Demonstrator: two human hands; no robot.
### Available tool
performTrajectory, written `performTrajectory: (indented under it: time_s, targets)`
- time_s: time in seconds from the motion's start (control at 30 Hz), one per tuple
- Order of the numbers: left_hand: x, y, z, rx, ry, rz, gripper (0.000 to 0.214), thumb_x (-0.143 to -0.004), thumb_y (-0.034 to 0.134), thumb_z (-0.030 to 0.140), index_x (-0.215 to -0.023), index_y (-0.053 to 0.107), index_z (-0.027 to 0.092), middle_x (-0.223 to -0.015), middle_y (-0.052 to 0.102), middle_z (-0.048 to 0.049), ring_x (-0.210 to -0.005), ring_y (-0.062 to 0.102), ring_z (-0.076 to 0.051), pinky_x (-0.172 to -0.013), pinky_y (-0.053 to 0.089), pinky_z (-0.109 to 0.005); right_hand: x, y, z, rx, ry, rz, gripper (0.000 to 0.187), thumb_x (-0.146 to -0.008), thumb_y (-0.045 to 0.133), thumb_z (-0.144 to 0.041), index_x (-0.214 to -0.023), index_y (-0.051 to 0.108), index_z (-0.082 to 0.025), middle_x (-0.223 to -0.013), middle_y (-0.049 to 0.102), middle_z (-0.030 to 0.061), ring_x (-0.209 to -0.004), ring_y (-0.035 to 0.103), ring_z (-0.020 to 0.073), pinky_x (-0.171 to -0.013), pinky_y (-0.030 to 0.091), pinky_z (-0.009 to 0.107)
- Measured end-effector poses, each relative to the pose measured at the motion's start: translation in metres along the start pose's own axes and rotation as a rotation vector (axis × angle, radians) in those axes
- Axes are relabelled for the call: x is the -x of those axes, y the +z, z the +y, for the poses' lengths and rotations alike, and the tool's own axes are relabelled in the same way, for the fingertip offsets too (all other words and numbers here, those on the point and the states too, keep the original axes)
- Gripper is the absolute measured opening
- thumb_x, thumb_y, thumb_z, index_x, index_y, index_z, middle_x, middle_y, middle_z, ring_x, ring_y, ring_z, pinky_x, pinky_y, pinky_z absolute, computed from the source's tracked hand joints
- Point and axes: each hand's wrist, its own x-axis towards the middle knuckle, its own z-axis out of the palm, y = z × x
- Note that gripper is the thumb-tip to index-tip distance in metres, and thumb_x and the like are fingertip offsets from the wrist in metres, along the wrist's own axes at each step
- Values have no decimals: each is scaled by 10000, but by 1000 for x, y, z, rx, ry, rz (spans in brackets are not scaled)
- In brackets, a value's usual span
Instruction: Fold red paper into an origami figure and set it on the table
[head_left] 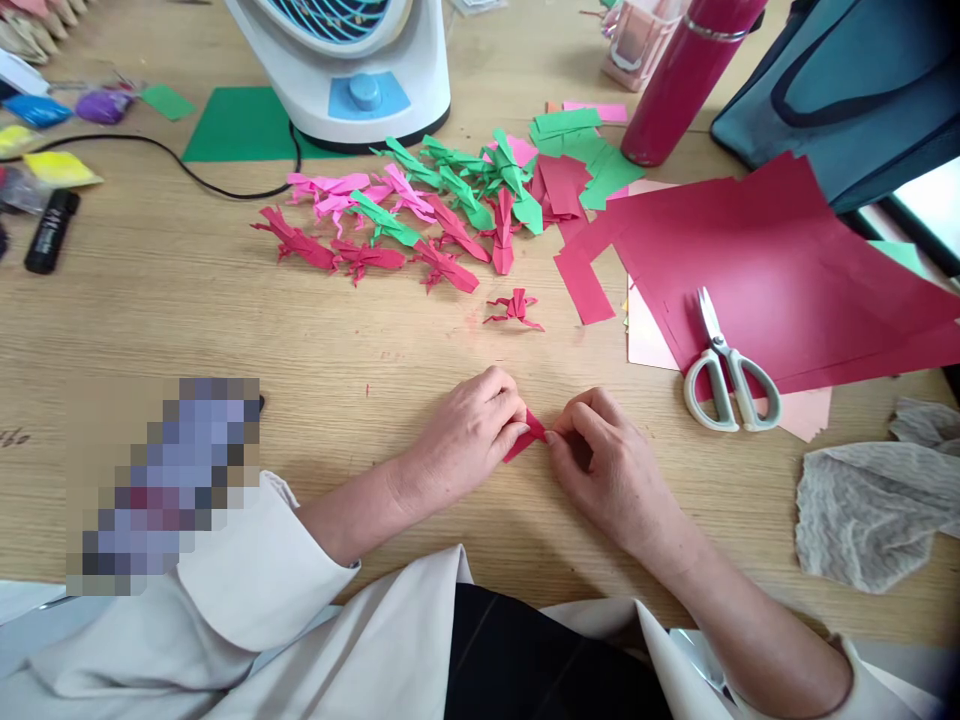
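Near the front of the wooden table, a small folded piece of red paper (528, 437) is held between both hands. My left hand (476, 425) is closed on its left part, thumb and fingers pinching it. With thumb and forefinger, my right hand (611, 455) pinches the paper's right tip. Just beyond the hands lies a small red folded figure with thin legs (516, 308). Farther back are several red folded paper figures (446, 268), pink ones (341, 195) and green ones (465, 195). The hidden folds under my left fingers cannot be made out.
White-handled scissors (718, 350) lie on large red sheets (750, 260) at right. A fan (375, 85), a red bottle (679, 90) and a blue bag (840, 90) stand behind. A grey cloth (862, 510) lies right; a black marker (52, 232) and a blurred object (169, 470) left.
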Motion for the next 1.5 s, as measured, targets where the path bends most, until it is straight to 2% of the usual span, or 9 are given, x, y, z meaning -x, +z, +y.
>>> performTrajectory:
  time_s: [0.13,0.5,0.6,0.7,0.87,1.07,1.5]
  targets:
    - [-1,1,0,-18,1,8,85,-922,533,116,-864,584,151,-987,572,-60,-888,573,-168,-804,482,-308,0,1,1,3,17,-5,92,-905,553,-132,-831,562,-186,-848,542,33,-744,537,161,-664,437,299]
    - [-1,4,0,-7,-5,52,93,-899,594,165,-808,578,161,-959,560,-46,-844,566,-156,-765,475,-291,0,3,6,4,-38,31,80,-925,578,-134,-862,611,-171,-881,554,30,-743,552,129,-672,462,262]
    - [-1,4,0,-5,-7,46,88,-905,581,155,-818,579,159,-963,562,-49,-850,567,-157,-767,475,-291,7,0,5,43,-110,35,87,-940,557,-115,-961,629,-160,-939,562,53,-799,565,139,-718,475,272]
    - [-1,4,0,1,-3,38,112,-926,563,178,-817,576,157,-955,562,-50,-851,564,-157,-772,475,-296,20,-3,5,203,-250,39,163,-934,546,-79,-1048,638,-147,-987,575,85,-847,562,173,-741,471,312]
    - [-1,3,0,23,-3,32,131,-932,558,189,-805,565,157,-957,558,-50,-851,563,-157,-776,477,-300,29,-3,5,379,-387,10,233,-941,548,-75,-1149,644,-119,-887,594,70,-755,518,173,-689,437,330]
    - [-1,4,0,8,-7,40,124,-933,545,175,-812,562,161,-957,561,-49,-856,565,-157,-769,474,-296,24,0,4,428,-380,-33,292,-961,533,-98,-1237,628,-106,-853,613,63,-739,520,176,-672,428,323]
    - [-1,2,1,23,-26,43,115,-873,574,112,-794,516,171,-923,550,-36,-837,556,-162,-761,472,-305,25,0,4,470,-360,-64,285,-977,490,-122,-1221,637,-129,-856,603,64,-741,506,183,-670,433,331]
